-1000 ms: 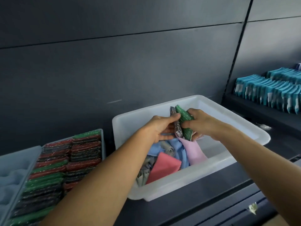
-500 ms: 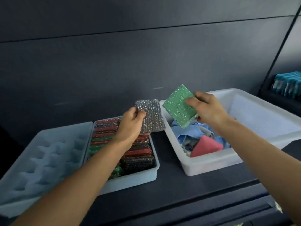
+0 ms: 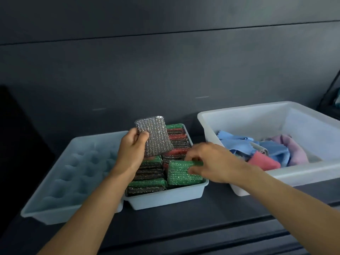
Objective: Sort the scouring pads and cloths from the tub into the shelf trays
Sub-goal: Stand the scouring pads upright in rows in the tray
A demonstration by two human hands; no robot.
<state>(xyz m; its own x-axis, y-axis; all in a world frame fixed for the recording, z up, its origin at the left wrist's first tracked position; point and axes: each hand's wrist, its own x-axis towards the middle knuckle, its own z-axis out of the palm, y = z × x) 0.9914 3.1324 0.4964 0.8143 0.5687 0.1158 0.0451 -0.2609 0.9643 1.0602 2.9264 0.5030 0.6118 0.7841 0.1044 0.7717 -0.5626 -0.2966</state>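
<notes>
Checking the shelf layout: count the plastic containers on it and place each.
3. A pale blue tray at left, a pad-filled tray in the middle, the white tub at right. Others may lie out of frame.

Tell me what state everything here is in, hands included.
left hand: holds the silver pad above the pad tray.
silver pad: upright, in the air.
right hand: pinches the green pad.
green pad: tilted, at the pad tray's front right corner.
pad tray: nearly full of stacked pads.
tub: open, cloths heaped inside.
other tray: pale blue contents, unclear.
</notes>
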